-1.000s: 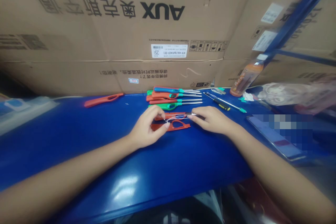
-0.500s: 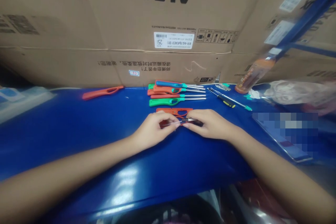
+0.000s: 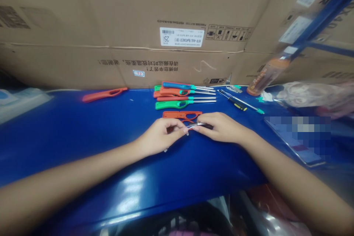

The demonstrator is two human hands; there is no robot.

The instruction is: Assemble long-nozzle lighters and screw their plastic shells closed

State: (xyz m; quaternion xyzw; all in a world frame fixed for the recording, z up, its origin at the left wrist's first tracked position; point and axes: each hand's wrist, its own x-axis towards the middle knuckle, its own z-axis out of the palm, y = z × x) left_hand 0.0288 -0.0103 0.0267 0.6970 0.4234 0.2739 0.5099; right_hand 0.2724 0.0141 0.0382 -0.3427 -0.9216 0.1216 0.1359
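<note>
My left hand (image 3: pixel 160 136) and my right hand (image 3: pixel 219 127) meet over the blue table (image 3: pixel 83 136), both pinched on a thin metal tube with a dark end (image 3: pixel 199 125) that spans between their fingertips. A red lighter shell half (image 3: pixel 181 115) lies flat just behind my fingers, partly covered by them. Behind it is a small stack of long-nosed lighters (image 3: pixel 182 96) in red, green and blue with metal nozzles pointing right.
A lone red lighter shell (image 3: pixel 103 94) lies at the back left. Two screwdrivers (image 3: pixel 240 104) and an orange bottle (image 3: pixel 264 75) lie at the back right, next to a phone (image 3: pixel 295 136) and crumpled plastic bags (image 3: pixel 312 96). Large cardboard boxes (image 3: pixel 138 25) wall off the back.
My hands have lifted the metal tube off the red shell and drawn it slightly toward me; the shell now lies free behind my fingers. The camera has tilted downward a little.
</note>
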